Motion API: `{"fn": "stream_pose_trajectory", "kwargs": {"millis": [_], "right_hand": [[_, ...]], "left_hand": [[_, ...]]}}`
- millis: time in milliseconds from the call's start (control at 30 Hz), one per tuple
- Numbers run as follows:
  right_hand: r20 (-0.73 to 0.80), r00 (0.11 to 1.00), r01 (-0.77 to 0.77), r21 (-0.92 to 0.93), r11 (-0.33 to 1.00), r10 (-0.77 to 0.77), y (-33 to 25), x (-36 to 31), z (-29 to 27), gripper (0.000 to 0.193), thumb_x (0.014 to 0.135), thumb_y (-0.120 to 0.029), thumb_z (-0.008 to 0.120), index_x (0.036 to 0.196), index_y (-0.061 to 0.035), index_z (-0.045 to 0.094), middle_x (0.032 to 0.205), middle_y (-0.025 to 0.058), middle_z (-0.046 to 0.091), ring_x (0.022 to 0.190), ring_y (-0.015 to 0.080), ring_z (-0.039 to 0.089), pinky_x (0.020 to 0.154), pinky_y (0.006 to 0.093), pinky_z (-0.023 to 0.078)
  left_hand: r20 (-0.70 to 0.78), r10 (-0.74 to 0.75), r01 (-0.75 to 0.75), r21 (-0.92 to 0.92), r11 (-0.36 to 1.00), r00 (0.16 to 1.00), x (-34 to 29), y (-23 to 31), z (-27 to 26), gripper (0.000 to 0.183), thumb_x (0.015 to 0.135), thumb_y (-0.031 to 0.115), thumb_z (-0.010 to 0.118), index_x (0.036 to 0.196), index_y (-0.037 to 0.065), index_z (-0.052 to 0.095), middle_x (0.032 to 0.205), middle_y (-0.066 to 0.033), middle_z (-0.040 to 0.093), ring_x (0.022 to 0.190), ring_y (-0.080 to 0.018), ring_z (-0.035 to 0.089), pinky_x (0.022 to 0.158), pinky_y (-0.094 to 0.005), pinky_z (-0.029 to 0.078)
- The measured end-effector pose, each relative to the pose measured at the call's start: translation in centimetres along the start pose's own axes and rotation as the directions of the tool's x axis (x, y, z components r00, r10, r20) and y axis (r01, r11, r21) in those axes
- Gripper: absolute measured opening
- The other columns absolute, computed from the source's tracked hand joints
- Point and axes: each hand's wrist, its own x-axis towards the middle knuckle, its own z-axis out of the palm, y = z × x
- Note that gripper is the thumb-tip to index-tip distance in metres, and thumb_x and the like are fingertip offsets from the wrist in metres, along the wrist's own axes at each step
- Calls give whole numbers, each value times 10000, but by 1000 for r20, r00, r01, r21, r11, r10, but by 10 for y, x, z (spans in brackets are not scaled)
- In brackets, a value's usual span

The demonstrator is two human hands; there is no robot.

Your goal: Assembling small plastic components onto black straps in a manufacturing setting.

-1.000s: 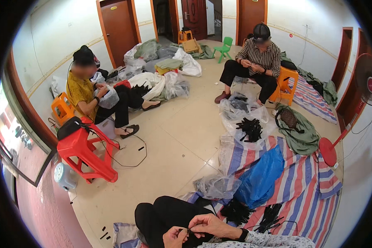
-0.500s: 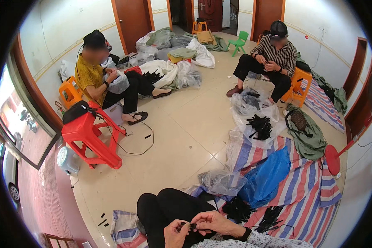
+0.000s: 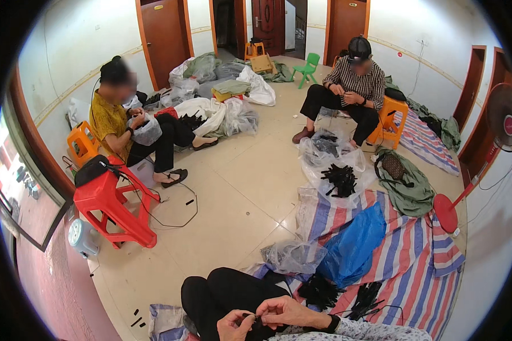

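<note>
Over my lap in dark trousers (image 3: 219, 295), my left hand (image 3: 233, 325) and my right hand (image 3: 284, 312) meet fingertip to fingertip. Both are closed in a pinch around a small dark piece (image 3: 256, 319), mostly covered by the fingers, so its kind does not show. A black band circles my right wrist. Just beyond my right forearm, a heap of slim black pieces (image 3: 319, 292) and a second bundle of black strips (image 3: 366, 301) lie on the striped sheet (image 3: 401, 261).
A blue plastic bag (image 3: 353, 244) and a clear bag (image 3: 293, 257) lie ahead. A seated co-worker (image 3: 347, 91) handles something small at the far right; another (image 3: 119, 113) holds a clear bag at left. A red stool (image 3: 115, 199) and a red fan (image 3: 446, 211) stand at the sides.
The whole view has shifted left and tilted, bringing the fan's head into sight. My hands stay together over my lap, their fingers slightly rearranged around the small piece.
</note>
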Motion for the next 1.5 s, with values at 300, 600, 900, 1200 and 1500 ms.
{"fn": "stream_pose_trajectory", "kwargs": {"millis": [300, 600, 900, 1200, 1500], "right_hand": [[-35, 973, 203, -326, 923, -226, 10, 3, 4, 152, 878, -37, 648, 1022, 12, 639, 903, 45, 667, 739, 100, 621, 652, 214, 492], [69, 803, 478, -668, 571, -591, -11, -2, 18, 166, 797, 28, 670, 961, 18, 646, 881, 107, 651, 807, 187, 639, 687, 293, 496], [50, 735, 470, -757, 454, -677, -8, -6, 29, 97, 769, 31, 647, 863, 10, 633, 818, 135, 618, 746, 294, 623, 644, 345, 491], [-25, 934, 288, -539, 791, -357, 6, -4, 7, 130, 874, -41, 653, 997, -15, 620, 917, 37, 635, 776, 130, 613, 701, 206, 468], [-27, 997, 66, -135, 989, -70, -1, -3, 1, 171, 909, -92, 638, 1051, -30, 567, 829, 4, 627, 657, 50, 574, 521, 175, 394]], "left_hand": [[38, -20, 22, -62, 998, 999, -7, 3, -8, 130, 924, 114, 596, 930, -2, 653, 730, -1, 585, 636, -67, 503, 583, -211, 400], [57, -57, 64, -116, 991, 997, -11, 0, -5, 144, 928, 124, 593, 978, 10, 665, 745, -3, 597, 637, -66, 515, 578, -195, 397], [121, -114, 139, -223, 965, 986, -15, 0, -8, 186, 941, 162, 583, 1036, 15, 647, 775, 11, 587, 631, -36, 479, 563, -169, 361], [149, -139, 177, -288, 941, 979, -10, -6, -8, 191, 904, 114, 629, 1061, 7, 650, 781, 13, 593, 634, -37, 479, 568, -164, 367], [99, -29, 34, -43, 998, 995, -9, 4, -4, 193, 867, 66, 625, 1024, -37, 673, 781, -21, 638, 656, -68, 523, 592, -206, 421]]}}
